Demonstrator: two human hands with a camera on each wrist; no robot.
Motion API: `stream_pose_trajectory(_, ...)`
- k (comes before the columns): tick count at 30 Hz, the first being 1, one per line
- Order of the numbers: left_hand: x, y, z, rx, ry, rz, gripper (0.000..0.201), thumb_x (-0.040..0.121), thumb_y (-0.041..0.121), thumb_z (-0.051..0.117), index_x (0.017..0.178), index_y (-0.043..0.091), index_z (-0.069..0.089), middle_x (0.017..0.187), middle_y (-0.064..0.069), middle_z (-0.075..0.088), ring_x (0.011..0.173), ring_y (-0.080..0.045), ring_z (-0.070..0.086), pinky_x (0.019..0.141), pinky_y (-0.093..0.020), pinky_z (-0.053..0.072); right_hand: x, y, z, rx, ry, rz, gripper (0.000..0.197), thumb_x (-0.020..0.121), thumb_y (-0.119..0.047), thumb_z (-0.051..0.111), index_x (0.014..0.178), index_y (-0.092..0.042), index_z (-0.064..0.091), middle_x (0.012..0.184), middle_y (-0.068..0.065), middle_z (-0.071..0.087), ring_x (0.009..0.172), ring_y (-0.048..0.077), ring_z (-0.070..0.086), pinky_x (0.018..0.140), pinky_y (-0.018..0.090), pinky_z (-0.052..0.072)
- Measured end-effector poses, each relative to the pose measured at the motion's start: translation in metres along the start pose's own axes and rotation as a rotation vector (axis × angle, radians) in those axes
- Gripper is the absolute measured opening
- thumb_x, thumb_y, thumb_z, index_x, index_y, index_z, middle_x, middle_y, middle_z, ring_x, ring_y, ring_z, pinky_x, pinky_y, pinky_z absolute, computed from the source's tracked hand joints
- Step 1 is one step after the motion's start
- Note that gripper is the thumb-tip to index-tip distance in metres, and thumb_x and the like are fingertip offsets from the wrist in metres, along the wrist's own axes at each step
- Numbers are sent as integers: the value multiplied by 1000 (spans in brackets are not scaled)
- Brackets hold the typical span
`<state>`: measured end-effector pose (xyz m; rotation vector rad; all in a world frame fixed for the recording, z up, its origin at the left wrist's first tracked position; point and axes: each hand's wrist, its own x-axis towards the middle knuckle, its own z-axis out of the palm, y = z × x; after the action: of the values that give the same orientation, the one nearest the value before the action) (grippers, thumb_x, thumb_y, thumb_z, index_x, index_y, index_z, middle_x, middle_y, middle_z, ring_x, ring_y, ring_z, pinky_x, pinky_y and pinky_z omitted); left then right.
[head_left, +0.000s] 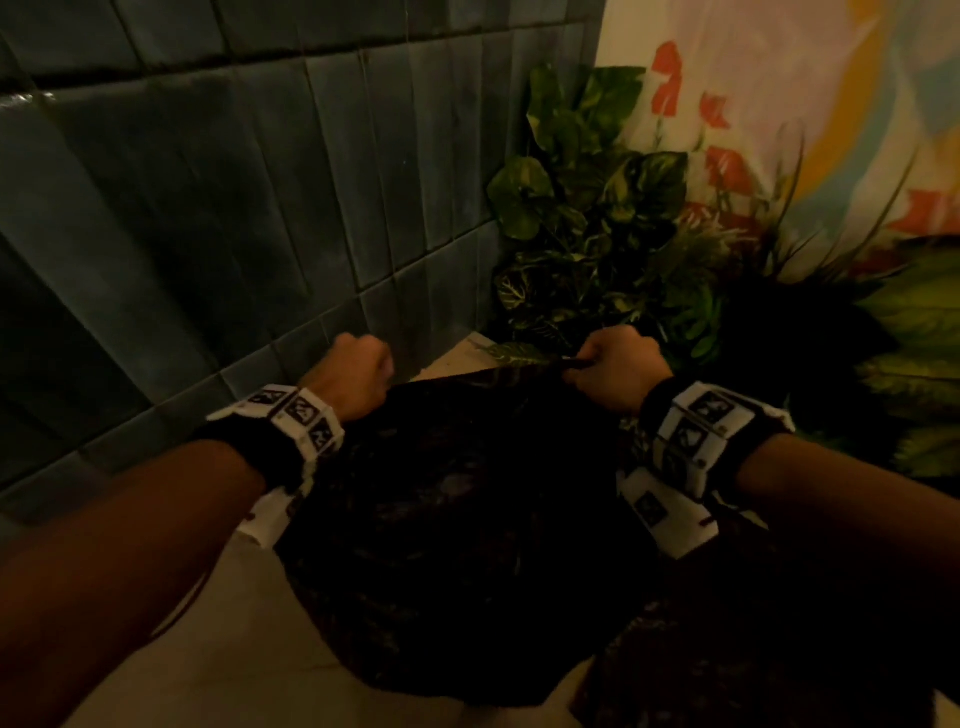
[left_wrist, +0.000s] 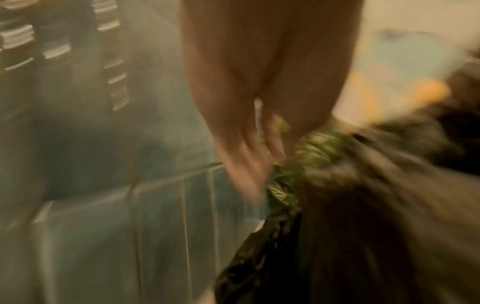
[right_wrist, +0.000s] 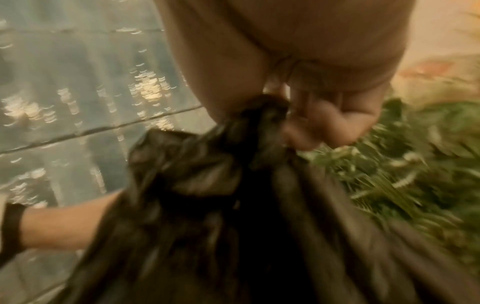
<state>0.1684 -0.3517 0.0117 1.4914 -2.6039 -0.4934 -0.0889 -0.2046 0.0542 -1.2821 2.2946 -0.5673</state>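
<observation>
A black plastic bag hangs between my two hands above a pale floor. My right hand is a fist, gripping a bunched corner of the bag's rim; the right wrist view shows the crumpled plastic drawn into that hand. My left hand is curled at the rim's other corner, and the top edge runs taut between the hands. In the blurred left wrist view the fingers point down beside the bag, so that grip is unclear there. What is inside the bag is hidden.
A dark blue tiled wall runs along the left. Leafy green plants crowd the corner just beyond the bag and along the right. Behind them is a wall painted with red flowers. Pale floor lies at lower left.
</observation>
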Motion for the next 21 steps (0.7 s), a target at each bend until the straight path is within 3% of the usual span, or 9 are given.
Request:
stream_pose_trajectory(2,0,-6,-5,-75,-44,-1,7,81,27,66,88,24,68,88,0,69,86,-15,65,78,-24,48,6,1,-3,59,54,-21,12,82,-29,67,77,-21,61,99,9,64,96,28,60,70,29,42)
stream_pose_trajectory(3,-1,-8,-4,-103,-94,-24,18,79,33,71,94,23,70,87,3,69,86,-12,64,80,-22,47,12,2,1,37,65,-28,11,82,-29,66,81,-19,61,100,9,63,98,28,59,71,28,41)
stream_pose_trajectory(6,3,-10,7,-167,-78,-85,19,78,34,74,85,17,76,75,6,68,78,-10,64,76,-22,49,27,10,33,-140,1,-64,17,84,-28,65,98,-18,62,114,12,60,108,33,56,78,29,42)
stream_pose_trajectory(9,7,-16,4,-277,-107,-130,16,84,30,68,78,17,76,46,18,61,54,2,55,56,-17,43,39,25,59,-200,-120,-89,26,85,-22,65,111,-19,66,124,15,61,113,33,57,93,35,47)
stream_pose_trajectory(11,6,-24,1,-279,-129,-147,18,85,25,67,71,17,74,41,18,59,49,2,55,54,-17,41,43,32,64,-259,-208,-88,26,87,-15,62,112,-17,67,127,14,59,117,34,55,97,35,45)
stream_pose_trajectory(14,-1,-40,16,-129,-131,-201,23,86,20,63,63,16,66,69,-1,67,69,-16,63,62,-25,42,47,36,62,-341,-260,-69,25,88,-5,58,108,-14,69,125,16,59,113,36,56,90,35,47)
stream_pose_trajectory(16,-8,-46,29,0,-196,-202,12,85,15,57,75,13,64,89,-10,67,84,-26,65,67,-30,43,46,35,56,-385,-247,-97,20,87,-11,60,104,-17,70,121,17,61,109,35,57,85,35,48)
stream_pose_trajectory(19,-7,-47,21,91,-251,-148,10,83,17,54,85,15,64,99,-12,67,88,-27,64,75,-36,51,39,23,40,-225,-83,-171,8,87,-22,60,91,-22,68,107,11,66,100,29,61,72,29,47)
stream_pose_trajectory(21,-5,-33,-11,107,-198,-98,9,81,21,57,87,22,65,99,-6,67,89,-22,62,83,-36,52,22,3,24,-67,-1,-269,12,87,-30,61,94,-21,65,96,1,66,90,19,61,63,21,43)
